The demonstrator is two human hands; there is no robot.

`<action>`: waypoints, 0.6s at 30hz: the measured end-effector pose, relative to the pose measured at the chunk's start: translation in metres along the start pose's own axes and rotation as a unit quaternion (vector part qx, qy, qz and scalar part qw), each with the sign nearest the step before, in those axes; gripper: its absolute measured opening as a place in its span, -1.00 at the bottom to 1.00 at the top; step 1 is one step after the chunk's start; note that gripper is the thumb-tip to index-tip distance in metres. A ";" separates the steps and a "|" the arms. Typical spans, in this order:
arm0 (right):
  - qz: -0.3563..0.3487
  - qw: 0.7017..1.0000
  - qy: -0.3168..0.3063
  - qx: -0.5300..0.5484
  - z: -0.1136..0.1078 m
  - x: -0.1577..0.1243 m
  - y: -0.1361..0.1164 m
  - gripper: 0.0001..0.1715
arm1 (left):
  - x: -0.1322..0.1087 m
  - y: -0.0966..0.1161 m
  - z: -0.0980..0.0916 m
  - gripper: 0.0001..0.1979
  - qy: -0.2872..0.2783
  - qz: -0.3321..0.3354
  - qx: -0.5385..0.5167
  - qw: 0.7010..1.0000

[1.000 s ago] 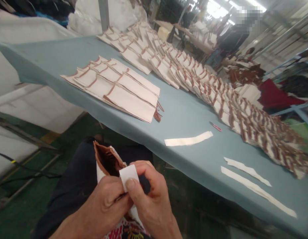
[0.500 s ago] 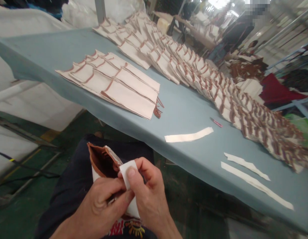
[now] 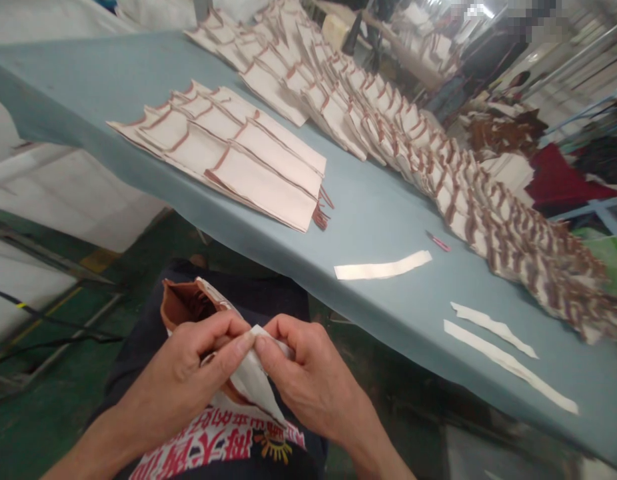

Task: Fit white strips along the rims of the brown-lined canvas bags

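On my lap lies a cream fabric pouch (image 3: 256,383) with a brown lining (image 3: 181,303), its mouth open toward the upper left. My left hand (image 3: 203,363) is closed, thumb and forefinger pinched on a small white strip (image 3: 257,330) beside the pouch. From the other side, my right hand (image 3: 308,373) pinches the same strip, the two thumb tips almost touching. Fingers cover most of the strip, and whether it is joined to the pouch cannot be seen. Beneath the hands, an apron with red lettering (image 3: 208,447) shows.
A blue-green table (image 3: 388,313) runs diagonally beyond my hands. It carries a stack of cream pieces with brown edging (image 3: 268,180), a long overlapping row of similar pieces (image 3: 388,120), loose white strips (image 3: 383,267) and a small pink-handled tool (image 3: 441,244). A person (image 3: 483,67) stands behind.
The white strip stood up under my right thumb; now both hands pinch it lower between the thumb tips. My left hand has turned, and more apron lettering shows.
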State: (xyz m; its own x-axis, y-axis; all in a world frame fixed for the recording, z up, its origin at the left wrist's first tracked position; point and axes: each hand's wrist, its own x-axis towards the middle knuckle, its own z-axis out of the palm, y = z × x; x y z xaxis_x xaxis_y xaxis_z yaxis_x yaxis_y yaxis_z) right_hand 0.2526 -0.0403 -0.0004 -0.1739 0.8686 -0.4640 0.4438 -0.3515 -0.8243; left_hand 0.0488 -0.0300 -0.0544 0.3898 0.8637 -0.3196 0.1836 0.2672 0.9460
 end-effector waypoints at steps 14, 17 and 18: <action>-0.045 0.999 0.019 0.018 0.002 -0.003 0.008 -0.56 | -0.006 -0.017 -0.007 -0.48 0.014 0.059 0.006 0.998; -0.044 0.998 0.025 0.025 0.001 -0.002 0.009 -0.58 | -0.007 -0.019 -0.006 -0.48 0.028 0.078 0.020 0.996; -0.048 0.998 0.031 0.035 0.001 -0.002 0.010 -0.58 | -0.007 -0.020 -0.004 -0.48 0.035 0.077 0.022 0.996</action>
State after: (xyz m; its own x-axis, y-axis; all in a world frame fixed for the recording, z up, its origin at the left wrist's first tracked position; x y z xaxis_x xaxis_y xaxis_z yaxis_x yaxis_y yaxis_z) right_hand 0.2568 -0.0462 -0.0084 -0.1582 0.9186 -0.3621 0.3654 -0.2862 -0.8858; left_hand 0.0384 -0.0397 -0.0702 0.3534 0.9210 -0.1639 0.1665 0.1105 0.9798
